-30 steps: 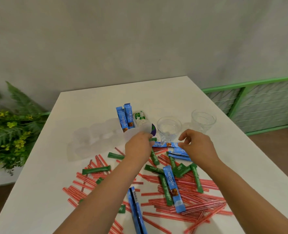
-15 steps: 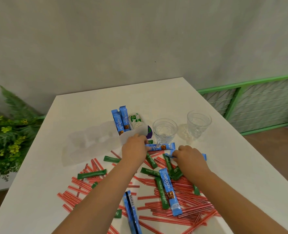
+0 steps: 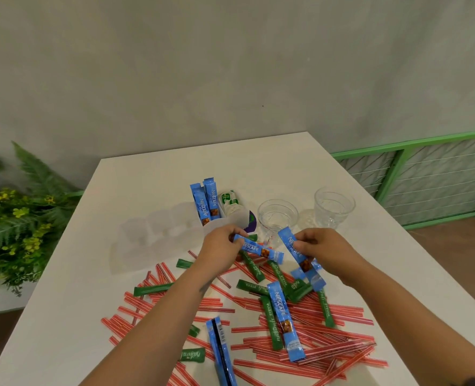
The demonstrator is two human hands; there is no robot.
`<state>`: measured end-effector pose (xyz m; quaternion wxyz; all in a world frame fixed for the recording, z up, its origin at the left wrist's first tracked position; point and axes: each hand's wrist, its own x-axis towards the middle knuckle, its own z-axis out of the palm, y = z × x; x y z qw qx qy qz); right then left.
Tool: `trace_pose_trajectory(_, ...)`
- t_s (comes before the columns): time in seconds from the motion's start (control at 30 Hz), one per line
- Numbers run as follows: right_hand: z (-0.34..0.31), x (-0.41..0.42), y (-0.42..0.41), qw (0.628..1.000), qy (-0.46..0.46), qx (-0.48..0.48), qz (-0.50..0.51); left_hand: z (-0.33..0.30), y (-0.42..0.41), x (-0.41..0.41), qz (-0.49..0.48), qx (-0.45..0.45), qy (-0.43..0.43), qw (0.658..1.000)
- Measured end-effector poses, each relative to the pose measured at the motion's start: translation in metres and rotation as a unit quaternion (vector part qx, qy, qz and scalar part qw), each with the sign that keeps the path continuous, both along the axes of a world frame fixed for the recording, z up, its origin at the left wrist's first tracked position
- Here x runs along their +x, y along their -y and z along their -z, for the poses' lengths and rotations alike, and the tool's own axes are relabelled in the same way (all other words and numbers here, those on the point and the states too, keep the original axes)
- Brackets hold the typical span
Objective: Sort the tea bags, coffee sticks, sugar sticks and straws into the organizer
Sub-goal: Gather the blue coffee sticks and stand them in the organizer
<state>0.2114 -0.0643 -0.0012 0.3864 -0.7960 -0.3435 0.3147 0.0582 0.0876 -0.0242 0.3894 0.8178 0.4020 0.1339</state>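
Observation:
My left hand (image 3: 219, 250) pinches one blue coffee stick (image 3: 261, 249) just above the pile. My right hand (image 3: 325, 250) holds another blue coffee stick (image 3: 300, 259), and a second blue one seems to hang with it. The translucent white organizer (image 3: 158, 232) stands behind my left hand. Two blue coffee sticks (image 3: 206, 201) and white tea bags (image 3: 229, 200) stand in its right-hand compartments. On the table lie more blue coffee sticks (image 3: 285, 321), green sugar sticks (image 3: 251, 266) and several red-striped straws (image 3: 314, 332).
Two clear glasses (image 3: 277, 217) (image 3: 334, 208) stand behind my hands, right of the organizer. The white table (image 3: 152, 174) ends at a grey wall. A green plant (image 3: 10, 215) is on the left and a green railing (image 3: 414, 174) on the right.
Both hands have lifted from the pile. My right hand, which was down on the sticks, now holds a blue coffee stick in the air. My left hand still holds its stick.

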Motion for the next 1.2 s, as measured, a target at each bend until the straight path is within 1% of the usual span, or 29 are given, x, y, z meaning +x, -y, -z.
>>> trace_pose_trajectory(0.1,-0.01,0.0,-0.003,0.999,-0.041,0.014,-0.008,-0.004,-0.001,-0.003,-0.006,-0.019,0.04,0.999)
trace_pose_trajectory(0.23,-0.026,0.0,-0.012,0.994,-0.092,0.056,-0.031,-0.018,-0.004,-0.008,-0.03,-0.001,0.069,0.997)
trace_pose_trajectory(0.37,-0.046,-0.002,-0.031,0.99,-0.097,0.087,-0.05,-0.042,-0.013,-0.013,-0.045,0.033,0.097,0.994)
trace_pose_trajectory(0.57,-0.074,-0.008,-0.076,0.988,-0.017,0.144,-0.054,-0.086,-0.044,-0.021,-0.066,0.119,0.121,0.983)
trace_pose_trajectory(0.67,-0.079,-0.011,-0.103,0.986,0.044,0.155,-0.044,-0.101,-0.063,-0.022,-0.073,0.176,0.103,0.976)
trace_pose_trajectory(0.77,-0.077,-0.013,-0.129,0.982,0.109,0.147,-0.055,-0.106,-0.077,-0.019,-0.071,0.215,0.075,0.971)
trace_pose_trajectory(0.87,-0.07,-0.017,-0.152,0.973,0.181,0.116,-0.08,-0.104,-0.084,-0.013,-0.061,0.229,0.039,0.971)
trace_pose_trajectory(0.97,-0.059,-0.02,-0.17,0.966,0.225,0.08,-0.098,-0.094,-0.089,-0.007,-0.048,0.231,0.0,0.972)
trace_pose_trajectory(1.1,-0.046,-0.024,-0.184,0.963,0.238,0.039,-0.122,-0.076,-0.096,-0.004,-0.041,0.22,-0.042,0.974)
trace_pose_trajectory(1.2,-0.04,-0.027,-0.191,0.963,0.235,0.026,-0.128,-0.068,-0.1,-0.003,-0.041,0.211,-0.053,0.975)
